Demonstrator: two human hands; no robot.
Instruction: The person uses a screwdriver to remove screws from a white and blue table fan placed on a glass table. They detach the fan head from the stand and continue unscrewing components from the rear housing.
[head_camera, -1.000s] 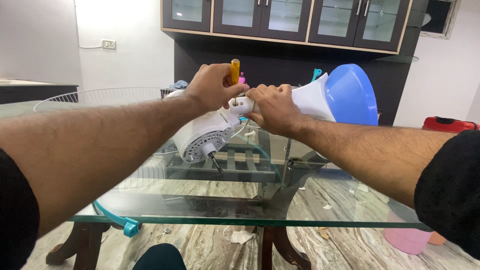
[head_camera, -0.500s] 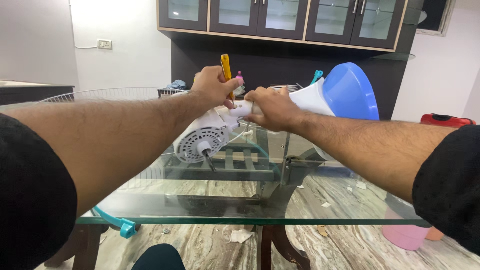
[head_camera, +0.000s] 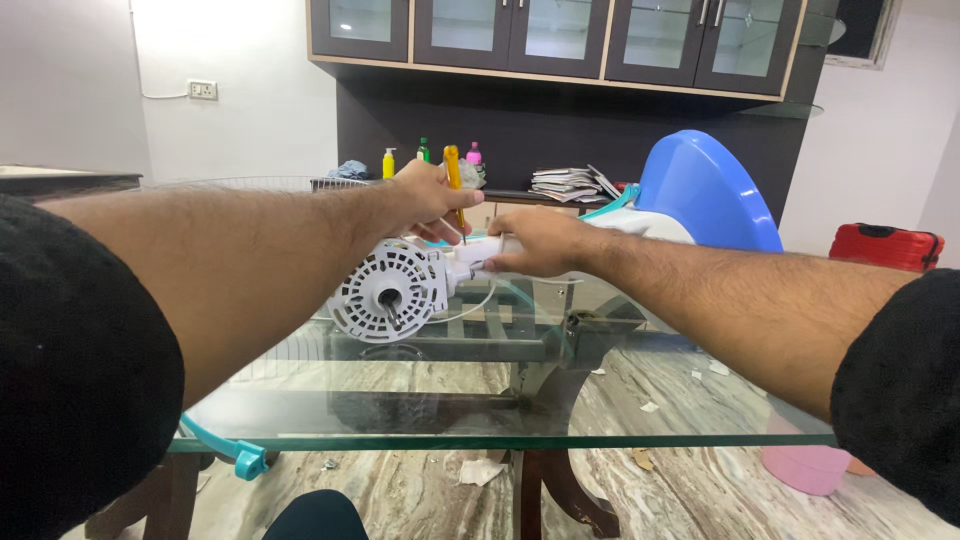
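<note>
Nearest to the camera, two bare forearms with black sleeves reach out over a glass bench (head_camera: 420, 420). Under its near left edge a teal plastic ring (head_camera: 235, 455) hangs, well below the fingers, and on the marble floor at the right a pink bowl (head_camera: 805, 465) stands.

Further out, the white motor housing (head_camera: 392, 290) of a fan lies on its side on the glass, its round vented face turned toward the camera, just below and left of the fingers. A thin white cable (head_camera: 470, 305) curves from it under the right hand.

The right hand (head_camera: 535, 243) is closed over the white neck of the fan, just right of the housing – its fingers wrap it from above. The left hand (head_camera: 425, 197) is closed around a screwdriver (head_camera: 454, 180) with a yellow handle; the handle stands up between the fingers and the dark shaft points down to the neck, beside the right hand's fingers.

Beyond the right hand the blue base (head_camera: 705, 190) of the fan rises, tilted. A wire fan guard (head_camera: 250, 185) lies behind the left forearm.

Farthest – a dark counter with coloured bottles (head_camera: 422, 155) and stacked papers (head_camera: 570, 183), glass-door cabinets (head_camera: 560, 35) above, and a red suitcase (head_camera: 885, 245) at the right wall.
</note>
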